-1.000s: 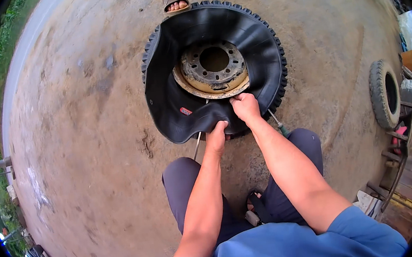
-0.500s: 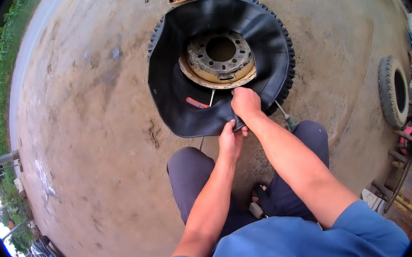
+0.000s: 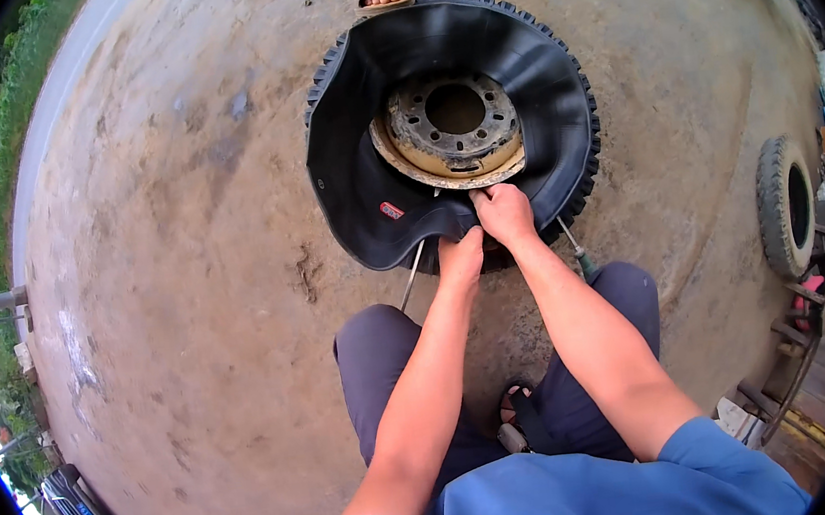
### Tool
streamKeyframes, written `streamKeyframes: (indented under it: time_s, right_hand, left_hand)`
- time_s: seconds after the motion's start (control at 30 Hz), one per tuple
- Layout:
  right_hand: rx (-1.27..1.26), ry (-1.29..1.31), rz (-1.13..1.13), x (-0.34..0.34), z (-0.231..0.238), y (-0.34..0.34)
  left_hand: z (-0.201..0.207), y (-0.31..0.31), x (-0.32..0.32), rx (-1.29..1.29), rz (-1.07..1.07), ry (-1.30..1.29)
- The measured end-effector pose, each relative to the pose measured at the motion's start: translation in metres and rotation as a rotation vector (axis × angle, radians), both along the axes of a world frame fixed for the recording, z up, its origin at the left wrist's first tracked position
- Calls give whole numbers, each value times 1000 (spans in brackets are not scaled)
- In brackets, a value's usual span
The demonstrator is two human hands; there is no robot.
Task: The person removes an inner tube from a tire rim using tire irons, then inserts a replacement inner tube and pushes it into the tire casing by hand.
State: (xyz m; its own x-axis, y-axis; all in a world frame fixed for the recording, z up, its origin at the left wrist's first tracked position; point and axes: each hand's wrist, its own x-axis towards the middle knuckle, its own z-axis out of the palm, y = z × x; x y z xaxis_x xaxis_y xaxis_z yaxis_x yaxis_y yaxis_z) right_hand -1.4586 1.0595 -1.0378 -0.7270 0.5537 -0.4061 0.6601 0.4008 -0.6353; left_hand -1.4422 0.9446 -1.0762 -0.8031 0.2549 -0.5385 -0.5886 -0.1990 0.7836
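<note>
Your left grip (image 3: 463, 255) pinches the slack black tube (image 3: 349, 179) at the near edge of the tire (image 3: 591, 128); your right grip (image 3: 506, 213) curls by the rim (image 3: 449, 151), its hold hard to tell. The tube already encircles the rim but lies bunched, outside the tire.

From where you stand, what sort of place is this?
Probably a roadside tyre-repair yard: a knobbly black rubber tyre, a round, dirt-stained metal wheel rim, and a grey paved road.
</note>
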Motion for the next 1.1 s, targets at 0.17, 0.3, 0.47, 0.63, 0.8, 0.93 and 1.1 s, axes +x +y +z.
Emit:
streamKeyframes:
  time_s: [0.17, 0.3, 0.47, 0.63, 0.8, 0.93, 1.1]
  right_hand:
    - [156, 226, 53, 41, -3, -25]
    - [414, 472, 102, 66, 9, -57]
    - [-785, 172, -852, 93, 9, -35]
    - [-1070, 149, -944, 78, 3, -22]
    - [-881, 165, -747, 53, -3, -35]
    - [-606, 143, -578, 34, -16, -22]
    - [-748, 106, -388, 41, 3, -1]
  left_hand:
    - [-3, 4, -20, 52, 155, -29]
    - [-5, 4, -31, 69, 203, -184]
    - [0, 7, -26, -87, 288, -75]
    - [35, 3, -34, 119, 184, -242]
    - [-11, -2, -32, 308, 381, -333]
    - [-23, 7, -35, 488, 412, -357]
    - [2, 3, -18, 533, 462, -292]
